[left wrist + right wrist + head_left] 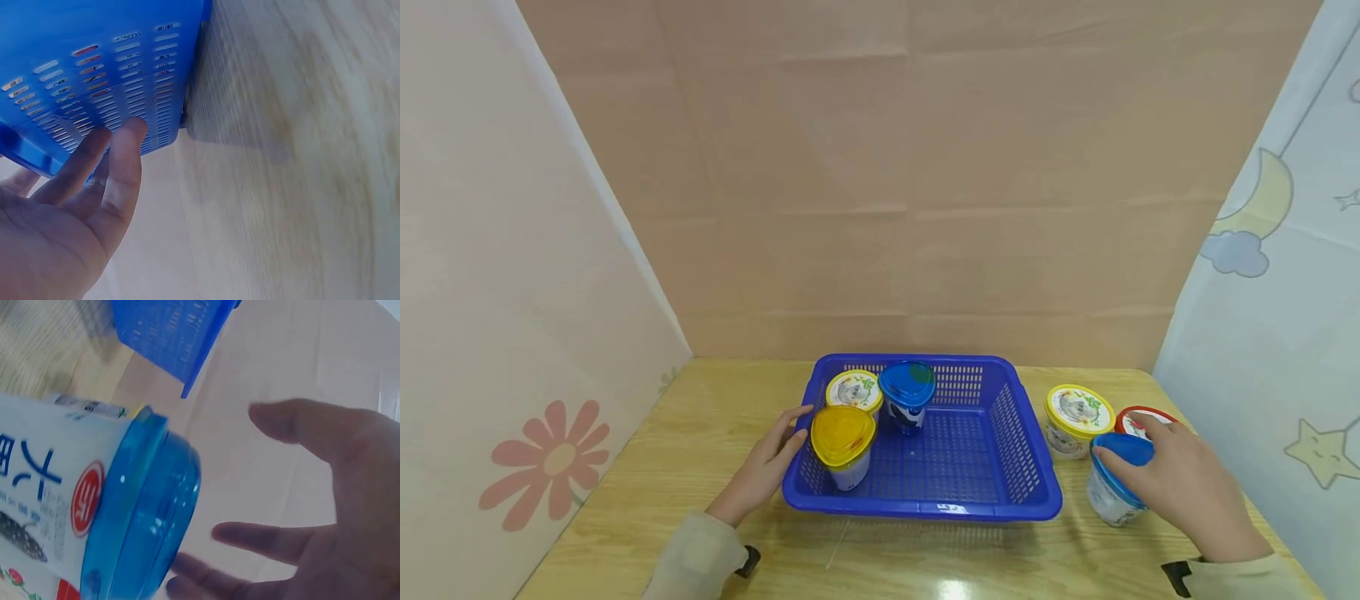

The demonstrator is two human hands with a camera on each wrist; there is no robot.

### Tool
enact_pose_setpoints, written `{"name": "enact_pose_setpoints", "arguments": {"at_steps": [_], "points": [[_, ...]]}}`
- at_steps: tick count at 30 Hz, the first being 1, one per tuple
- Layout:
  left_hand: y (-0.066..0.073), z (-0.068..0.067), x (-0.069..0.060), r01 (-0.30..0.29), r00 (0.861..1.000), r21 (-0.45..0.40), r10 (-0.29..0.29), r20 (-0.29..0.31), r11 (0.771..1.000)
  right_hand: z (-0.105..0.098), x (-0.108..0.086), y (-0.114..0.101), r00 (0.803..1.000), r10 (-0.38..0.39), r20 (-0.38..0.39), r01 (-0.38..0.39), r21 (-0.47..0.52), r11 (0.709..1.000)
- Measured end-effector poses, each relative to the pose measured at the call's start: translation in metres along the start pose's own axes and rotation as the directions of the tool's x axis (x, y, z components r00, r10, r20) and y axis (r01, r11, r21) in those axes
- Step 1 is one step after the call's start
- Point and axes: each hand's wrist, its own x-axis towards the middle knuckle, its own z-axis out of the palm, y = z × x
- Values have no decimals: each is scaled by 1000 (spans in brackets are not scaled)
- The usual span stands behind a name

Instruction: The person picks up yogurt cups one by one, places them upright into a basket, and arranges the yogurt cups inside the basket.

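My left hand (765, 462) is at the left side of a blue plastic basket (925, 508). In the left wrist view its fairly straight fingers touch the slotted outer wall. My right hand (1195, 483) hovers over a tub with a blue lid (1112, 500) on the table, right of the basket. The right wrist view shows thumb and fingers spread beyond the blue lid (156, 506), not closed round it; whether a lower fingertip touches it I cannot tell. Behind stand a yellow-rimmed tub (1078, 412) and a red-rimmed tub (1142, 417), partly hidden.
Inside the basket, toward its left, are a tub with a domed yellow lid (842, 437), a white-and-yellow-lidded tub (853, 390) and a blue-lidded tub (907, 387). Papered walls (925, 208) bound the wooden table (722, 417) at the back and both sides.
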Motion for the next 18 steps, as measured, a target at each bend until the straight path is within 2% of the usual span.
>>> {"name": "enact_pose_setpoints", "arguments": {"at_steps": [6,12,16,18], "points": [[1,-1,1,7,1000,3,-7,1,1000,3,-1,11,993,69,93,-62,-84,995],[1,-1,0,6,1000,-7,-6,5,1000,5,-2,16,973,138,187,-119,-107,987],[0,0,-1,8,1000,-19,-8,9,1000,5,-4,18,952,167,256,-144,-106,984],[0,0,-1,10,1000,-25,-10,8,1000,4,-4,19,935,189,300,-163,-109,981]]}}
